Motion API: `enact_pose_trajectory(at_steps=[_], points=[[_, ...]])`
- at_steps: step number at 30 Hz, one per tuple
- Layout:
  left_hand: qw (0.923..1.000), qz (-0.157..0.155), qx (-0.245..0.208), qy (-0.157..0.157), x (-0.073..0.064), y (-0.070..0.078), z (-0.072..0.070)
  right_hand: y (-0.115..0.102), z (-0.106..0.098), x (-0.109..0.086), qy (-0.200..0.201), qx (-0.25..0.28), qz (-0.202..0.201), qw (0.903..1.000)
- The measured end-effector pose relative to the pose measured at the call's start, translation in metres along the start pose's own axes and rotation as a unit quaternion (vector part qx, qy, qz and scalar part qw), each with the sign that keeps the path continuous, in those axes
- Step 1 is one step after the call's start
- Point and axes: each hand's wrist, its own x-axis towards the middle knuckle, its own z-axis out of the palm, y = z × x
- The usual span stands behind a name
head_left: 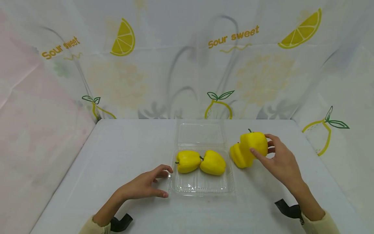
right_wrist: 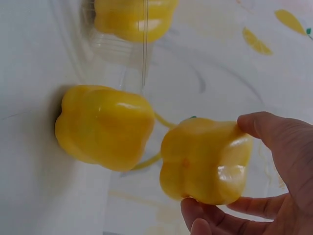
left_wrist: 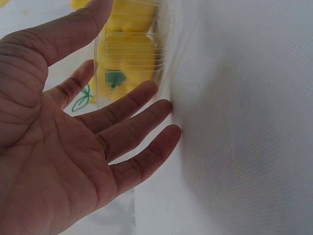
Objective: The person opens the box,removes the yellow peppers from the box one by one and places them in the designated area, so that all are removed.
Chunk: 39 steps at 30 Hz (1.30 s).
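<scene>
Between the thumb and fingers of my right hand (head_left: 281, 162) is a yellow bell pepper (head_left: 257, 143), held up off the table. Another yellow bell pepper (right_wrist: 105, 127) lies on the table beside the box, partly covered by the held one in the head view. The clear plastic box (head_left: 201, 190) stands with its lid (head_left: 201, 131) folded back. Inside it, two yellow bell peppers, a left one (head_left: 188, 161) and a right one (head_left: 214, 163), lie on their sides. My left hand (head_left: 149, 183) is at the box's left edge, its fingers loosely bent and spread, holding nothing.
The white table (head_left: 117, 139) carries everything. Behind it hangs a cloth backdrop (head_left: 175, 65) printed with lemons, and similar cloth walls stand at the left and right. Black straps (head_left: 287, 209) sit at both wrists.
</scene>
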Motion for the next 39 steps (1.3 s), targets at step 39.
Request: enact_pose_trajectory(at_steps=[39], points=[[1.0,0.006,-0.004,0.0,-0.001,-0.001,0.0,0.027,0.004,0.0,-0.046,-0.053,0.104,0.9921]])
